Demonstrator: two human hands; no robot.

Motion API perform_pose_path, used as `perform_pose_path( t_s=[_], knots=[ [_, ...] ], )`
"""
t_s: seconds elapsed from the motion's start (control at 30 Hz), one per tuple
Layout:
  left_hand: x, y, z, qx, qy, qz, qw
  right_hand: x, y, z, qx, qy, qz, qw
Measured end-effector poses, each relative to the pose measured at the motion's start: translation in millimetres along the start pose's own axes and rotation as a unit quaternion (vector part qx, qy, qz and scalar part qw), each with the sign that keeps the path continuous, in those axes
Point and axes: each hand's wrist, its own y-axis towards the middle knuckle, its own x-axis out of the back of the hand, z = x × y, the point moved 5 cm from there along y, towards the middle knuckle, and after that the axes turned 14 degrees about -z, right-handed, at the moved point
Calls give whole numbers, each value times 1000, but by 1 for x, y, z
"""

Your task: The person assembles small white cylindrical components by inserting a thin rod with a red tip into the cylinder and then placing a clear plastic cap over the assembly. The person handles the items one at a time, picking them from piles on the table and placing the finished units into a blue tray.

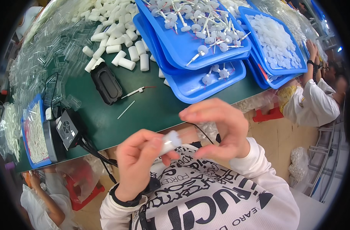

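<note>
The left hand (138, 161) grips a small white plastic tube (170, 141) in front of the chest, off the green surface (144, 111). The right hand (221, 130) hovers just beside it, fingers curled and pinched (whether it holds anything, I cannot tell). Blue trays (190, 84) of white parts lie beyond.

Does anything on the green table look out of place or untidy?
Yes. Two thin white sticks lie loose on the bare green table, apart from the rest in the blue trays. The stacked trays sit askew, and the lowest one overhangs the table edge.
</note>
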Motion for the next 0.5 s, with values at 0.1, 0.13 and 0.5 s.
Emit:
perform_pose_path(
  t_s=[0.1, 0.13, 0.5],
  knots=[
    [-8, -3, 7, 5, 17, 6, 1000, -12, -2, 2, 35, -12, 18, 999],
    [-9, -5, 4, -46, 74, 8, 996, -14, -3, 2, 42, -11, 26, 999],
    [-12, -24, -15, -128, 201, -21, 971, -9, -2, 14, 64, 5, 45, 997]
  ],
)
